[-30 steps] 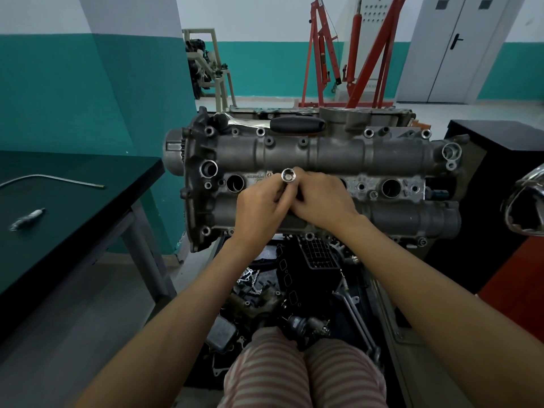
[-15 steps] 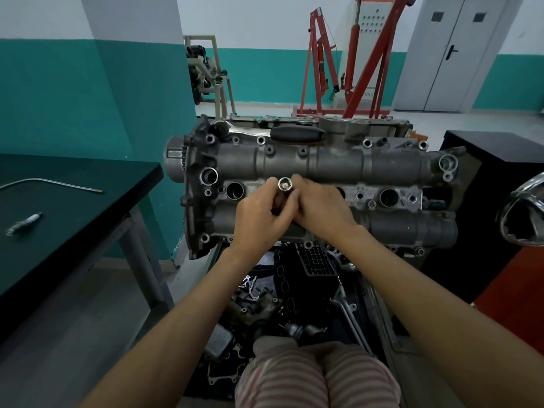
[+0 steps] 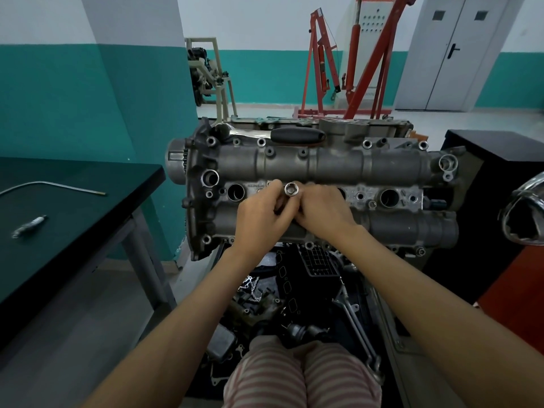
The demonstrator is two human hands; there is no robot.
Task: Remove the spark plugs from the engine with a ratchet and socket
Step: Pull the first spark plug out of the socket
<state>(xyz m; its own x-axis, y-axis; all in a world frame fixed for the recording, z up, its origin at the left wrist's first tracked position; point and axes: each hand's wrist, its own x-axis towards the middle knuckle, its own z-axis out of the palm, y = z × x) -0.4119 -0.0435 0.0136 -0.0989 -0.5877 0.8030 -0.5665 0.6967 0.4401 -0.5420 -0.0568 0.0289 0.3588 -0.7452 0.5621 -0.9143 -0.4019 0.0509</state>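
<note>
Both hands, left hand and right hand, pinched the short chrome steel socket over the grey cast-metal engine middle plug wells; small, rigid, probably slippery, best gripped round its barrel.

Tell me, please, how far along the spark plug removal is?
One spark plug lies on the table, so one looks out. Left hand and right hand hold the socket over the engine. The ratchet rests on top, unattached. Remaining plugs can't be counted.
</note>
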